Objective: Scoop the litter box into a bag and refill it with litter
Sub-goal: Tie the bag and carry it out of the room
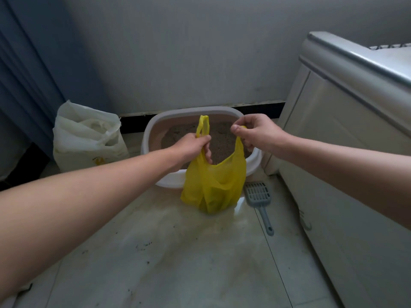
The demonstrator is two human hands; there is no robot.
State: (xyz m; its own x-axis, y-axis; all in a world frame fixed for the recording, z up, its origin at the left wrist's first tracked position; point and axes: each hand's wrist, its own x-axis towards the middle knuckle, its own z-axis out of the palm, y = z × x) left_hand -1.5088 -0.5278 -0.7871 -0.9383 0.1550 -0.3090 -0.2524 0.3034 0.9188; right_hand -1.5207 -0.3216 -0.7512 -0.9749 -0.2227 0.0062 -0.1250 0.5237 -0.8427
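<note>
Both hands hold the yellow bag by its handles: left hand wrapped round one loop, right hand pinching the other, mouth stretched open btwn them. The bag hangs at the near rim of the litter box, its bottom approx. on the floor. The scoop lies on the floor just right of the bag, below the right hand, long axis near-to-far w/ handle toward the person, so the right hand is nearer. The litter sack stands left of the box.

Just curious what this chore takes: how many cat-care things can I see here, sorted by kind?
Bags: 2, the yellow bag and the white sack
Litter boxes: 1, the litter box
Scoops: 1, the grey scoop
Total: 4
</note>
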